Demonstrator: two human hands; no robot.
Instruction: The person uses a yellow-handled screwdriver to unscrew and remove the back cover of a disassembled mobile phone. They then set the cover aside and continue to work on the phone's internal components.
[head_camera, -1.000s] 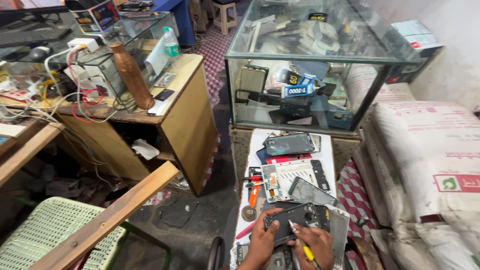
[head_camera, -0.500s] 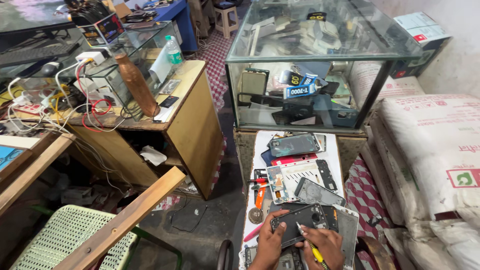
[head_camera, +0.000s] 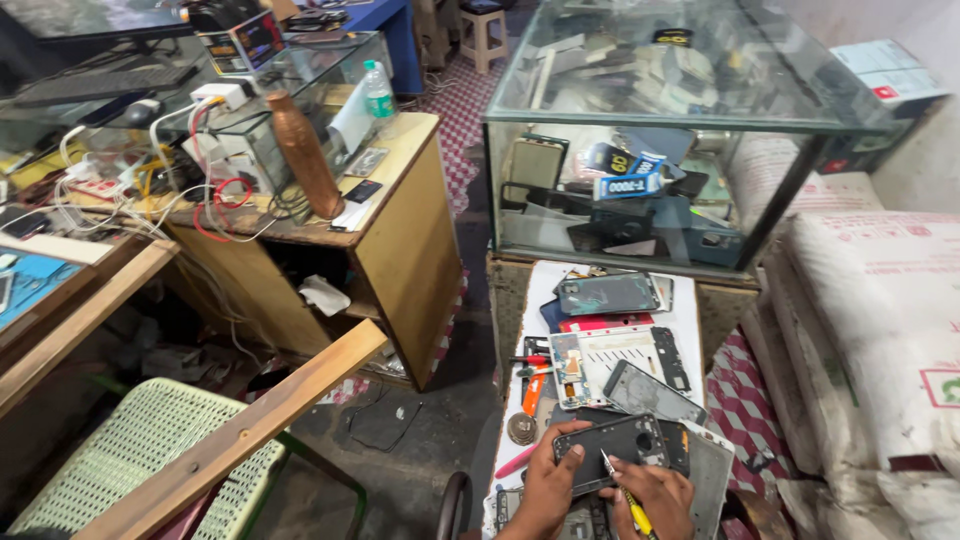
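Note:
At the bottom of the head view, my left hand (head_camera: 548, 487) grips the left end of a black opened phone body (head_camera: 612, 447) lying on a white work board (head_camera: 540, 300). My right hand (head_camera: 648, 496) holds a yellow-handled screwdriver (head_camera: 626, 494) with its tip against the phone's lower edge. Just beyond the phone lie a loose dark screen panel (head_camera: 655, 393), a stripped phone frame with a circuit board (head_camera: 610, 355), a red phone (head_camera: 602, 323) and a grey-green back cover (head_camera: 608, 294).
Orange-handled tools (head_camera: 534, 382) and a round metal piece (head_camera: 521, 429) lie left of the phone. A glass showcase (head_camera: 680, 130) full of parts stands behind the board. White sacks (head_camera: 880, 330) sit right; a wooden desk (head_camera: 400, 240) with a copper bottle (head_camera: 303, 155), a wooden beam (head_camera: 240, 430) and a green chair (head_camera: 130, 450) sit left.
The view has shifted slightly, so the hands sit a little further right and lower. Both hands stay on the black phone with the screwdriver at its lower edge.

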